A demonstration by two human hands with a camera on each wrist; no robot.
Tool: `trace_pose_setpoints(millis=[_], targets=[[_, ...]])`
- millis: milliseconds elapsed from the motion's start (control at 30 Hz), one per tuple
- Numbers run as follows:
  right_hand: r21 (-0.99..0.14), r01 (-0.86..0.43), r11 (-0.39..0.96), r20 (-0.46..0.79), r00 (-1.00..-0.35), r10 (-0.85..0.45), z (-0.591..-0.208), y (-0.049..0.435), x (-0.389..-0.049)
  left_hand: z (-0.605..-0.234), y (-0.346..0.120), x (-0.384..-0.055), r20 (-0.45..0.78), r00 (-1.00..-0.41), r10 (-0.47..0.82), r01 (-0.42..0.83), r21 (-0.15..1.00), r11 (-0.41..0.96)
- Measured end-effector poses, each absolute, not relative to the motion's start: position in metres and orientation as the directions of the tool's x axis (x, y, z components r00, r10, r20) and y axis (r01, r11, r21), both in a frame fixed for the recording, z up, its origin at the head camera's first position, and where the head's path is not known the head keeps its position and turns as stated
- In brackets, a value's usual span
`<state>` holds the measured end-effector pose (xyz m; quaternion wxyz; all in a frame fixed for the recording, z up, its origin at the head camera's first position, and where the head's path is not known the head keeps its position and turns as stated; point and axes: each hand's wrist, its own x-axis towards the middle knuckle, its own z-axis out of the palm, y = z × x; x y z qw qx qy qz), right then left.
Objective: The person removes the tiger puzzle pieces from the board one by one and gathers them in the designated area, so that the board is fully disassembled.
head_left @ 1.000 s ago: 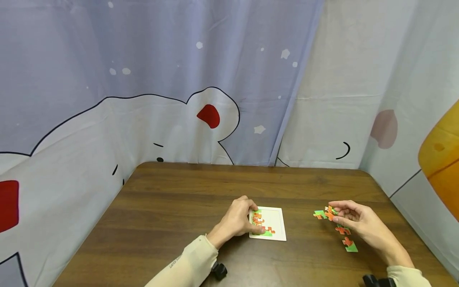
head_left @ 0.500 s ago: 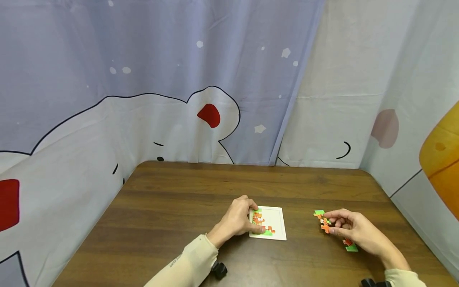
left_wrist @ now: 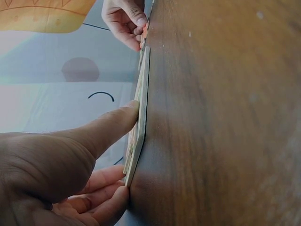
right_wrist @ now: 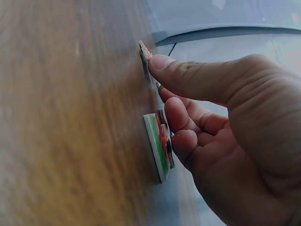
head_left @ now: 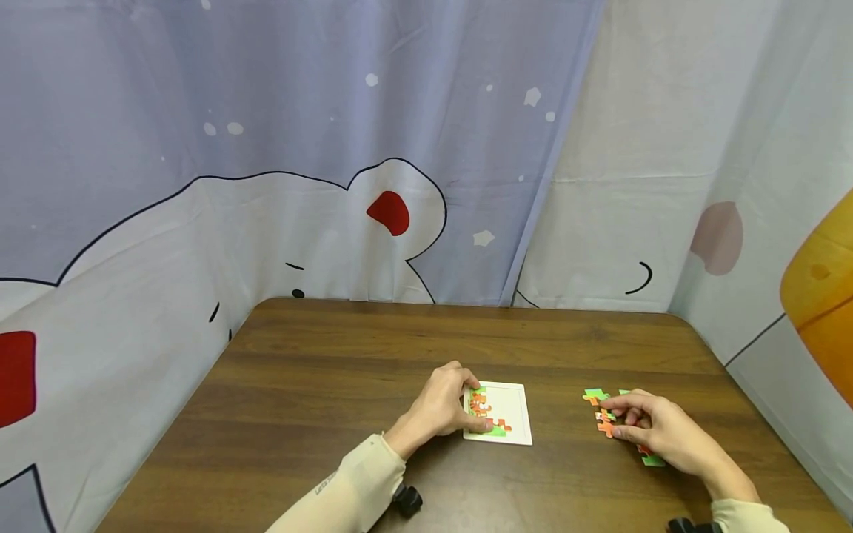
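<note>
A square white puzzle tray (head_left: 509,414) lies on the table with several orange and green jigsaw pieces (head_left: 480,403) along its left and near sides. My left hand (head_left: 436,406) grips its left side; the thumb presses on top, while fingers touch the edge (left_wrist: 136,157) in the left wrist view. To the right, my right hand (head_left: 666,429) pinches an orange jigsaw piece (head_left: 605,424) between thumb and fingertips, low over the table. Beyond it lies a green and orange piece (head_left: 594,396). A green-cornered piece (right_wrist: 155,146) sits beneath the curled fingers, partly hidden.
The brown wooden table (head_left: 320,385) stretches left and behind the tray. Another green piece (head_left: 624,391) peeks out behind the right hand. Printed curtains (head_left: 300,148) hang at the table's back and sides.
My right hand has shifted slightly left and towards me, and the orange piece it holds has come nearer with it. The left hand and the tray stay in place.
</note>
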<state>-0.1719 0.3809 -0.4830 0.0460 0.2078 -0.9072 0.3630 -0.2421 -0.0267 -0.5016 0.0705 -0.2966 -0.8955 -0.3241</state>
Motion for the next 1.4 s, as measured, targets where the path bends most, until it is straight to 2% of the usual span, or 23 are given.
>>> trace_pose_setpoints(millis=[167,200,400,433,567,700,800,1033,1167,1400], targets=[[-0.645,-0.386,0.659,0.209,-0.919,-0.334,-0.479,0.380,-0.171,-0.480,-0.025,-0.233,0.254,-0.842,0.476,0.526,0.580,0.622],[-0.653,-0.376,0.658,0.196,-0.922,-0.333,-0.479,0.380,-0.171,-0.490,-0.026,-0.238,0.280,-0.832,0.479,0.546,0.562,0.621],[-0.672,-0.364,0.645,0.183,-0.925,-0.332,-0.481,0.381,-0.170,-0.497,-0.027,-0.240,0.317,-0.818,0.481,0.570,0.562,0.600],[-0.671,-0.368,0.644,0.190,-0.925,-0.330,-0.482,0.381,-0.170,-0.487,-0.027,-0.235,0.288,-0.830,0.477,0.547,0.583,0.600],[-0.661,-0.366,0.655,0.210,-0.928,-0.307,-0.481,0.379,-0.170,-0.491,-0.028,-0.237,0.293,-0.831,0.473,0.546,0.589,0.595],[-0.659,-0.325,0.679,0.196,-0.945,-0.262,-0.480,0.378,-0.170,-0.495,-0.030,-0.240,0.300,-0.822,0.484,0.560,0.582,0.590],[-0.678,-0.286,0.677,0.189,-0.958,-0.215,-0.478,0.377,-0.170,-0.484,-0.031,-0.236,0.258,-0.828,0.497,0.541,0.599,0.590],[-0.739,-0.327,0.589,0.271,-0.945,-0.184,-0.472,0.374,-0.171,-0.477,-0.033,-0.237,0.227,-0.827,0.515,0.537,0.594,0.600],[-0.765,-0.359,0.535,0.304,-0.933,-0.193,-0.471,0.370,-0.171,-0.470,-0.032,-0.235,0.176,-0.845,0.505,0.496,0.610,0.618],[-0.779,-0.341,0.526,0.294,-0.940,-0.174,-0.474,0.364,-0.170,-0.487,-0.033,-0.245,0.218,-0.826,0.521,0.538,0.581,0.610]])
